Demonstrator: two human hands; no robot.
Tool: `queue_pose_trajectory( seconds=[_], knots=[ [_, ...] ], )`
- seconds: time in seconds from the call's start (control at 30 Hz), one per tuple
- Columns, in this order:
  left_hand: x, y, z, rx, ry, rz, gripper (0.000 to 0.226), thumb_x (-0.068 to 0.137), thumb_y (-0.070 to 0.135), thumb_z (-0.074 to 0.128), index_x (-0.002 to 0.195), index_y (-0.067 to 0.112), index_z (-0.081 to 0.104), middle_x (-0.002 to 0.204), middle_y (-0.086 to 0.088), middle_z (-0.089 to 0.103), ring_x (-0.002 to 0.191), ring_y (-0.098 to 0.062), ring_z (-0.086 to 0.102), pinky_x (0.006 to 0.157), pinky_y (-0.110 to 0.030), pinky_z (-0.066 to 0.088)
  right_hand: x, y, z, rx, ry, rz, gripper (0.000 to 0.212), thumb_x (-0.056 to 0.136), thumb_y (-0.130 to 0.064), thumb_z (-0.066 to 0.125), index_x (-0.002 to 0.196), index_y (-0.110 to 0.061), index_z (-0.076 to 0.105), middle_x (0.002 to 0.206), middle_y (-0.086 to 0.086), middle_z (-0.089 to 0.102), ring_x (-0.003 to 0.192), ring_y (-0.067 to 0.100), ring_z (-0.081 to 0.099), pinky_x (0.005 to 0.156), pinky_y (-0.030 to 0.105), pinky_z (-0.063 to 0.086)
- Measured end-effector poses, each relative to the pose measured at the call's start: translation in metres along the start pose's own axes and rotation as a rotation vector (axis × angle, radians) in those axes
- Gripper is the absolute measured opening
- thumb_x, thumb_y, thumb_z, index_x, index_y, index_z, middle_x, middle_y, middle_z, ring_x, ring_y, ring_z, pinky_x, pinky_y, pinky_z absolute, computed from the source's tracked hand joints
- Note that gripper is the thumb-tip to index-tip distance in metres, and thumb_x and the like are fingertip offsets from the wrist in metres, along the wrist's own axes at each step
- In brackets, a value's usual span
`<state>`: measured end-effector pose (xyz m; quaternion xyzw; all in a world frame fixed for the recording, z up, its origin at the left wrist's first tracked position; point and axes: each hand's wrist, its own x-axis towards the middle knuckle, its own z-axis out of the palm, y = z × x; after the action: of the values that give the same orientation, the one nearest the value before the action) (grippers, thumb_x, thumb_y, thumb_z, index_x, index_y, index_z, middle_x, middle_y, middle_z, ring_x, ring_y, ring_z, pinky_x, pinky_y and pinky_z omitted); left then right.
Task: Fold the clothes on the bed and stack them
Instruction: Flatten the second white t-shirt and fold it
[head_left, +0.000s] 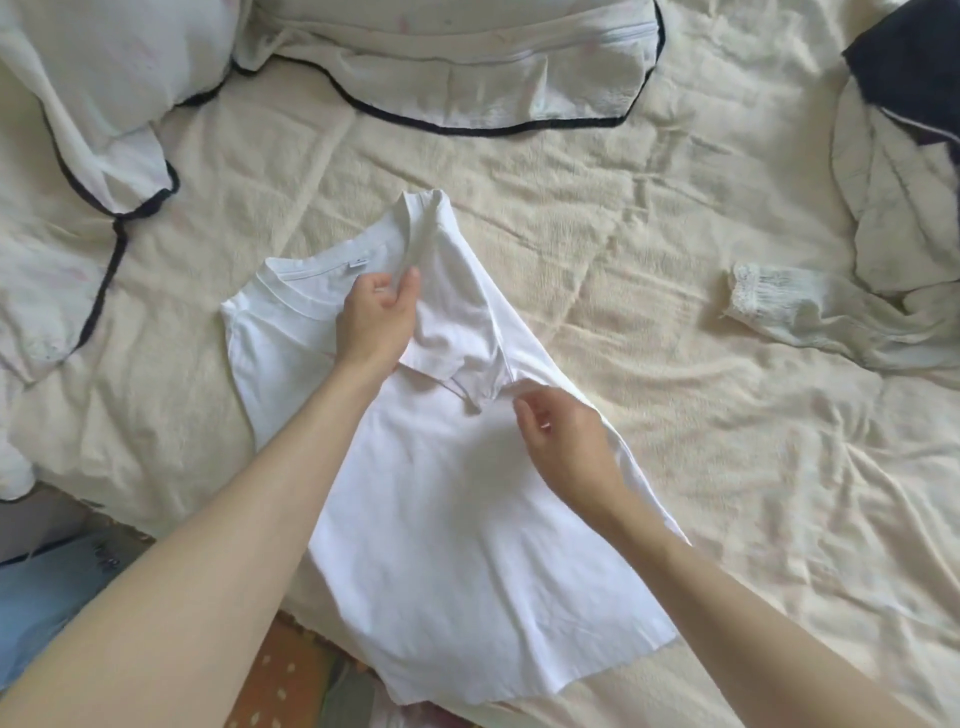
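left hand (376, 322) fingers curled pinching the white t-shirt (441, 493) sleeve fold, right hand (563, 441) pinching the side seam just below it

No legible text; neck label (357, 264) on white T-shirt (447, 499) too small.

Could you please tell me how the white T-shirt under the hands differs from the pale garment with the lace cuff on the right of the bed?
The white T-shirt lies spread flat, one sleeve folded in; the pale garment lies crumpled in a heap. The left hand and right hand are pinching the T-shirt; the pale garment lies untouched. The T-shirt's sleeve is short and plain; the pale garment's ends in a lace cuff. Both rest on the cream bedspread.
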<state>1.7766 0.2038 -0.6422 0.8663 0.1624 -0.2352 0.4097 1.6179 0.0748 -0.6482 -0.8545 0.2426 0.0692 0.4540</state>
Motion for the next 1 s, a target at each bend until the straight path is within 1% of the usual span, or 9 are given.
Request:
queue_pose_trajectory(
  seconds=[0.13, 0.23, 0.33, 0.43, 0.53, 0.67, 0.8, 0.9, 1.0],
  knots=[
    [0.023, 0.023, 0.013, 0.211, -0.043, 0.217, 0.051, 0.088, 0.053, 0.055, 0.126, 0.017, 0.053, 0.104, 0.011, 0.053, 0.099, -0.009, 0.052, 0.083, -0.025, 0.043, 0.014, -0.005, 0.002, 0.676, -0.038, 0.637, 0.025, 0.091, -0.015, 0.055, 0.069, -0.006, 0.061, 0.061, 0.0, 0.051, 0.059, 0.014, 0.046, 0.062, 0.026, 0.04],
    [0.036, 0.041, 0.024, 0.237, -0.1, 0.244, 0.031, 0.087, 0.049, 0.06, 0.081, 0.018, 0.056, 0.079, 0.007, 0.052, 0.077, -0.014, 0.052, 0.073, -0.03, 0.04, 0.029, -0.021, 0.004, 0.976, 0.002, 0.861, 0.015, 0.091, -0.016, 0.059, 0.077, -0.012, 0.057, 0.06, 0.0, 0.049, 0.051, 0.014, 0.044, 0.058, 0.028, 0.042],
    [0.044, 0.058, 0.035, 0.152, -0.125, 0.25, 0.048, 0.087, 0.037, 0.065, 0.059, 0.018, 0.031, 0.058, 0.004, 0.033, 0.054, -0.012, 0.034, 0.057, -0.029, 0.026, 0.048, -0.031, 0.002, 0.985, 0.093, 1.005, 0.012, 0.088, -0.01, 0.061, 0.097, -0.003, 0.063, 0.083, 0.012, 0.062, 0.07, 0.026, 0.061, 0.065, 0.036, 0.05],
    [0.048, 0.067, 0.047, -0.002, -0.148, 0.247, 0.014, 0.088, 0.023, 0.065, 0.082, 0.012, 0.06, 0.076, -0.004, 0.054, 0.074, -0.014, 0.052, 0.071, -0.026, 0.041, 0.064, -0.026, -0.006, 1.009, 0.272, 1.034, 0.022, 0.084, 0.005, 0.05, 0.103, 0.011, 0.058, 0.082, 0.013, 0.057, 0.07, 0.027, 0.054, 0.061, 0.034, 0.044],
    [0.053, 0.063, 0.057, 0.002, -0.103, 0.232, 0.033, 0.089, 0.017, 0.064, 0.12, 0.007, 0.059, 0.114, -0.004, 0.063, 0.104, -0.012, 0.059, 0.089, -0.018, 0.043, 0.069, -0.019, -0.011, 1.016, 0.32, 1.012, 0.018, 0.087, -0.001, 0.052, 0.097, 0.014, 0.056, 0.08, 0.021, 0.057, 0.07, 0.024, 0.047, 0.062, 0.034, 0.045],
    [0.06, 0.06, 0.064, 0.1, -0.051, 0.276, 0.029, 0.089, 0.016, 0.064, 0.116, 0.007, 0.059, 0.103, 0.001, 0.062, 0.095, -0.01, 0.057, 0.081, -0.014, 0.042, 0.067, -0.01, -0.004, 0.936, 0.246, 0.953, 0.025, 0.088, -0.013, 0.063, 0.069, -0.012, 0.046, 0.072, 0.007, 0.05, 0.071, 0.019, 0.047, 0.065, 0.035, 0.054],
    [0.062, 0.058, 0.062, 0.099, 0.05, 0.311, 0.023, 0.089, 0.009, 0.062, 0.112, 0.008, 0.06, 0.076, 0.012, 0.055, 0.083, -0.008, 0.054, 0.072, -0.008, 0.04, 0.065, -0.002, 0.005, 0.808, 0.336, 0.887, 0.011, 0.083, -0.005, 0.06, 0.073, -0.009, 0.057, 0.07, 0.007, 0.052, 0.07, 0.023, 0.05, 0.083, 0.052, 0.052],
    [0.053, 0.055, 0.06, 0.039, 0.075, 0.322, 0.043, 0.088, 0.011, 0.064, 0.127, 0.009, 0.046, 0.092, 0.006, 0.056, 0.09, -0.009, 0.051, 0.071, -0.002, 0.034, 0.061, -0.001, 0.005, 0.699, 0.287, 0.785, 0.011, 0.083, -0.011, 0.063, 0.084, -0.01, 0.051, 0.069, 0.002, 0.054, 0.063, 0.025, 0.06, 0.078, 0.045, 0.054],
    [0.034, 0.041, 0.06, 0.104, -0.01, 0.412, 0.061, 0.086, 0.011, 0.065, 0.138, 0.011, 0.033, 0.113, -0.001, 0.045, 0.099, -0.014, 0.048, 0.084, -0.016, 0.036, 0.056, 0.004, 0.003, 0.586, 0.186, 0.716, 0.023, 0.08, -0.013, 0.067, 0.092, -0.013, 0.047, 0.076, 0.001, 0.058, 0.08, 0.028, 0.067, 0.081, 0.045, 0.054]
  ],
)
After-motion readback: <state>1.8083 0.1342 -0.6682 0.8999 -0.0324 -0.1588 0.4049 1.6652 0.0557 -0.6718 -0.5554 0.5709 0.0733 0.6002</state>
